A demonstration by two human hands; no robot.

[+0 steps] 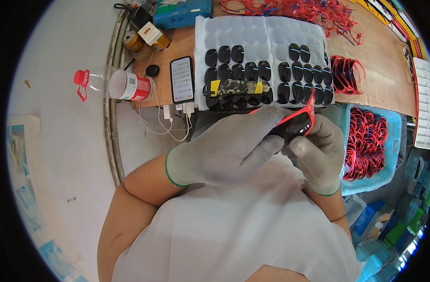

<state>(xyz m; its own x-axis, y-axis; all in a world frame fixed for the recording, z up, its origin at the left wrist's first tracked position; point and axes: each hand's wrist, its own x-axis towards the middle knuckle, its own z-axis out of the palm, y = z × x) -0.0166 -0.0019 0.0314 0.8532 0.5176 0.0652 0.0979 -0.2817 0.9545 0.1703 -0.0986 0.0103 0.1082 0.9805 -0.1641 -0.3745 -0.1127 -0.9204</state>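
Both my hands wear grey knit gloves and are closed on one pair of red-framed sunglasses [295,126], held up in front of my chest. My left hand [238,143] grips one side of the frame, its fingers hiding much of that part. At the other side, my right hand [317,148] pinches the frame, with its thumb by the dark lens. Just beyond my hands lies a white moulded lens tray [234,35] with rows of dark lenses [297,73] in its pockets. Across its near rows rests a black, yellow-ended patterned tool [236,88].
Right of the tray sit stacked red frames [345,75]; below them stands a blue basket [394,145] full of red frames. A red tangle [313,16] lies at the back. To the left are a phone [182,80] with charging cables, a bottle [95,81] and jars [134,42].
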